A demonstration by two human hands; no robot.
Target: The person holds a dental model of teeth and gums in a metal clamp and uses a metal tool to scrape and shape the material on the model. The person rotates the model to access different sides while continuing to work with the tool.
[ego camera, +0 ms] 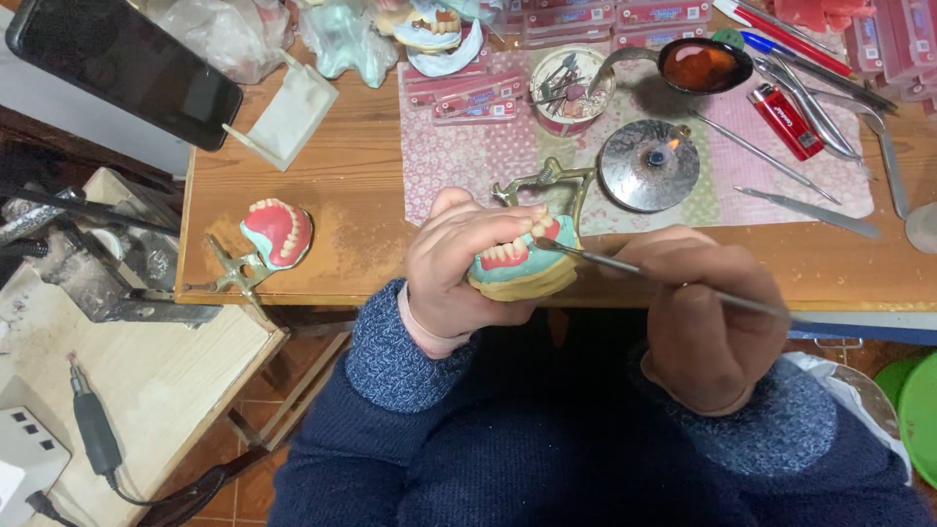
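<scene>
Head view, only one we have. Our left hand (459, 268) wraps a denture model (517, 262) w/ teal wax base, pinkish gum and a row of teeth; grip pressed round it, thumb on top, fingers curled under. Model sits at the near edge of the wooden worktop (351, 185), over our lap, on a brass articulator frame (551, 185) that rises behind it. Right hand (703, 322) closed round a thin metal wax tool (625, 265), pinching the shaft; tip touches the model's teeth on its right side. Both sleeves dark blue knit. Behind the hands, on a flowered cloth (468, 146): small alcohol burner (651, 164) w/ round metal base, tiny flame lit; spoon (698, 64) w/ amber liquid; red lighter (784, 119); round cup of burs (571, 88); several loose steel instruments (810, 210). Left part of worktop: second denture set (278, 232), red wax and white teeth, on its own articulator, well apart from our hands. Dark phone (122, 63) top left, propped at an angle. Lower side table, left: a handpiece (95, 429) w/ cable, near a white box (24, 464).
</scene>
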